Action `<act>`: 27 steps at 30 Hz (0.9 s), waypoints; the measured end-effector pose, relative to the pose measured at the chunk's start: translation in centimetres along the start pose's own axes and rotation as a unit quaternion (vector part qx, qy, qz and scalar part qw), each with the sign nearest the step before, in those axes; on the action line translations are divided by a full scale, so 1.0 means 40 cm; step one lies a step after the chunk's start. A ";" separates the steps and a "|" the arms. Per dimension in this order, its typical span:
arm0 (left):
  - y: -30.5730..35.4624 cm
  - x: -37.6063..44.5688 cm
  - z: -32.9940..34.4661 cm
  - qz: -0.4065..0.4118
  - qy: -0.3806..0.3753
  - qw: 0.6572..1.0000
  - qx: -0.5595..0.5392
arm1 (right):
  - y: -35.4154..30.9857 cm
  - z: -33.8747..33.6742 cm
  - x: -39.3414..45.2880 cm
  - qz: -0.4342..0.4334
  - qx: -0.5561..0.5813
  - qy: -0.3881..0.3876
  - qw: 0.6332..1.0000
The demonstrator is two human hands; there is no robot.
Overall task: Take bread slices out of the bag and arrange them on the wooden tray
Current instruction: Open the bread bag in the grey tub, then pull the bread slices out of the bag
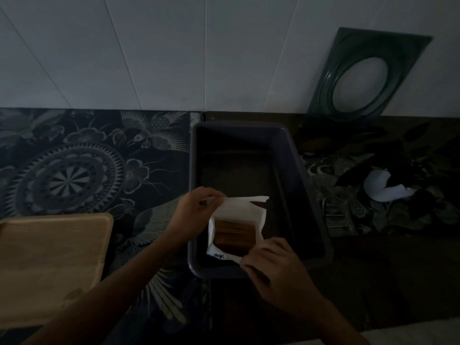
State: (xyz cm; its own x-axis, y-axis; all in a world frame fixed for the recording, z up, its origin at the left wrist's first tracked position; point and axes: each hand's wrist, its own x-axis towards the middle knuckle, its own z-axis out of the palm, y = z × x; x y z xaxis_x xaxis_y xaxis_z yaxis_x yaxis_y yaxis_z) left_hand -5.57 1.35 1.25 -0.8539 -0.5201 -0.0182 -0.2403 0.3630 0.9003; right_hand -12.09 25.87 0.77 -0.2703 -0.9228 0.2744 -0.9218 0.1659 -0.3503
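Observation:
A white bread bag (245,207) stands inside a dark plastic bin (291,155), its mouth pulled wide. Brown bread slices (235,236) show inside it, packed on edge. My left hand (196,211) pinches the bag's upper left edge. My right hand (270,263) grips the bag's lower right edge at the bin's near rim. The pale wooden tray (52,265) lies at the left with no bread on the part in view; its left side runs out of the frame.
A dark patterned cloth (74,168) covers the counter. A dark green frame with an oval opening (361,78) leans on the white wall at the back right. A dark and white crumpled thing (384,188) lies right of the bin. The scene is dim.

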 end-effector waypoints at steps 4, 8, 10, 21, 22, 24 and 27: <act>-0.005 0.003 -0.005 0.012 0.047 0.999 -0.012 | -0.009 -0.011 -0.017 -0.028 0.005 -0.010 1.000; -0.006 0.000 0.000 0.028 0.040 0.999 -0.002 | -0.014 -0.037 -0.011 -0.014 0.014 -0.041 0.999; -0.003 -0.002 0.003 0.037 0.034 0.999 0.000 | -0.016 -0.052 -0.001 -0.005 0.016 -0.068 0.998; 0.002 -0.020 0.016 0.068 0.021 0.997 0.011 | -0.031 -0.057 0.186 0.005 -0.039 -0.244 0.969; 0.002 -0.020 0.018 0.073 0.023 0.997 0.014 | -0.032 -0.048 0.213 0.016 -0.039 -0.269 0.962; 0.004 -0.021 0.018 0.076 0.027 0.997 0.015 | -0.031 -0.032 0.257 0.036 -0.057 -0.328 0.942; 0.005 -0.019 0.012 0.085 0.033 0.996 0.020 | -0.033 -0.027 0.289 0.081 -0.069 -0.360 0.927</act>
State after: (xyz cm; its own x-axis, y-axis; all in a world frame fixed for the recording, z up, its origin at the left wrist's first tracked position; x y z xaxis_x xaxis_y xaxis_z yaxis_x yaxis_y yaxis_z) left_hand -5.19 2.19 1.25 -0.8515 -0.4983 0.1632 -0.1147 0.4807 0.8694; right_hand -14.31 15.37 5.37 -0.1984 -0.8666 -0.4579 -0.9257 0.3192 -0.2029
